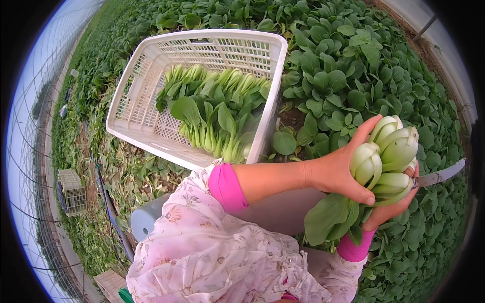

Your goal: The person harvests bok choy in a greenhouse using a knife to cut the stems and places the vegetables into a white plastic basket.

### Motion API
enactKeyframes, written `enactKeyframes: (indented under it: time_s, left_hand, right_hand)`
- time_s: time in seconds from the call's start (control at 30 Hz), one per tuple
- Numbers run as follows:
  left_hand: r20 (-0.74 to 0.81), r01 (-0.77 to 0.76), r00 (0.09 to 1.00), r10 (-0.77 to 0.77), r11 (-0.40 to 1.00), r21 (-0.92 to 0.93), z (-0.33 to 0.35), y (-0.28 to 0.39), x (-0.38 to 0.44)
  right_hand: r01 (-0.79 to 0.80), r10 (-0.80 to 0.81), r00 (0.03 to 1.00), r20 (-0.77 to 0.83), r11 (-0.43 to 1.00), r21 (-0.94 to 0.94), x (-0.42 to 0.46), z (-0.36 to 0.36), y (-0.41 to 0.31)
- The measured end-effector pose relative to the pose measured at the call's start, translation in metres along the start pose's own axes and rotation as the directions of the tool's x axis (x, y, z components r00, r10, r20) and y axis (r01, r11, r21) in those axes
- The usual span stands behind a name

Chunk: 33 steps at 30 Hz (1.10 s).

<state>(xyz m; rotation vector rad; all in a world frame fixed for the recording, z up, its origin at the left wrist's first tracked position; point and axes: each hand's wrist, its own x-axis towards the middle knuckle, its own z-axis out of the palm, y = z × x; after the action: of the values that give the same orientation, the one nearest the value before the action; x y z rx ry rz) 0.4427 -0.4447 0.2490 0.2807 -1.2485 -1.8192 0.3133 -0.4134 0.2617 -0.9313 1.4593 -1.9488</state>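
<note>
My left hand [346, 170] is wrapped around several heads of bok choy [398, 149], their pale bases facing up and their leaves hanging below. From the other side my right hand [394, 212] supports the same bunch. A curved knife blade [441, 176] sticks out to the right beside the right hand's fingers; its handle is hidden behind the bunch. To the left of the hands a white plastic crate [278, 64] holds rows of cut bok choy [212, 125], laid mostly along its right part.
Growing bok choy [329, 79] surrounds the crate and the hands. A grey-blue cylindrical object [146, 219] is near my body. Farther left are cut leaves on the ground, a dark hose [110, 212] and another crate [74, 193]. A post [425, 28] rises at the upper right.
</note>
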Motion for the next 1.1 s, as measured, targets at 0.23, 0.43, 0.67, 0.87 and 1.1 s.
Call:
enactKeyframes:
  time_s: [0.23,0.43,0.67,0.87,1.1]
  left_hand:
    - [-0.21,-0.003,0.976,0.059,0.965,0.261,-0.064,0.06,-0.021]
    - [-0.351,-0.01,0.913,0.21,0.869,0.495,-0.126,0.113,-0.053]
    - [0.162,-0.136,0.976,0.144,-0.171,0.976,-0.172,0.172,-0.099]
    - [-0.684,0.686,0.715,0.146,0.044,0.726,-0.175,0.126,-0.112]
    - [-0.86,0.768,0.425,-0.281,-0.391,0.507,-0.273,-0.029,-0.145]
  right_hand:
    - [-0.017,0.005,0.976,0.219,0.998,0.054,-0.011,0.063,0.025]
    - [-0.215,0.19,0.881,0.433,0.977,0.007,-0.015,0.098,0.029]
    - [-0.261,0.29,0.854,0.431,0.957,-0.125,-0.004,0.091,0.059]
    - [-0.316,0.354,0.881,0.314,0.934,-0.167,0.01,0.07,0.083]
    - [-0.38,0.401,0.892,0.21,0.915,-0.131,0.014,0.057,0.096]
